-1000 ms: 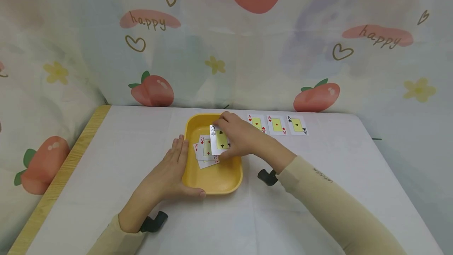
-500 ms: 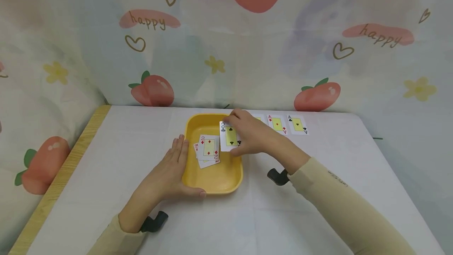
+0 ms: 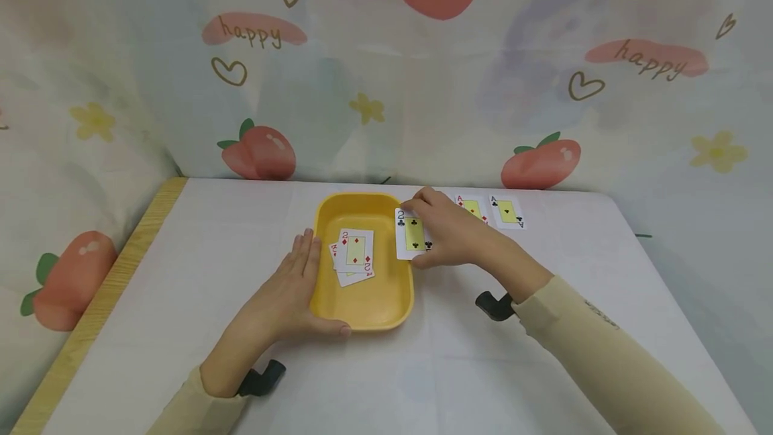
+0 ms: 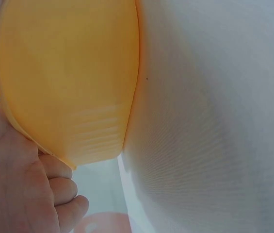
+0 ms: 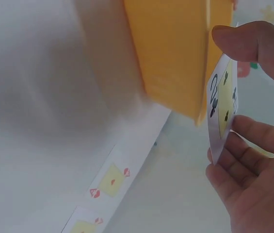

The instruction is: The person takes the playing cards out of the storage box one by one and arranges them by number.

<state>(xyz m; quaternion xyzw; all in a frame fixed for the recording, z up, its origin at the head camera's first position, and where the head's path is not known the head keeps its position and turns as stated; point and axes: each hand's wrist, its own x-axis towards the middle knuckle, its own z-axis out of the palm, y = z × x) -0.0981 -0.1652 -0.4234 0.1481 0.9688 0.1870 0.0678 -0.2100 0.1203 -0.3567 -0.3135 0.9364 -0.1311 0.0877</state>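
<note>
My right hand (image 3: 449, 230) pinches a two of clubs playing card (image 3: 414, 233) by its edges, over the right rim of the yellow tray (image 3: 377, 307). In the right wrist view the card (image 5: 219, 104) stands between thumb and fingers, off the table. My left hand (image 3: 286, 294) lies along the tray's left side, fingers straight, thumb at the near-left corner. Inside the tray a two of diamonds card (image 3: 356, 252) lies face up on top of other cards, of which only edges show.
Right of the tray, at the table's back, lie an ace of diamonds (image 3: 471, 209) and an ace of clubs (image 3: 508, 212). Another red ace card (image 5: 111, 180) shows in the right wrist view, hidden behind the hand in the head view. A printed curtain (image 3: 423, 119) hangs behind the table.
My right hand has moved right with the two of clubs, from above the tray's cards to its right rim, uncovering the two of diamonds. The left hand has stayed put.
</note>
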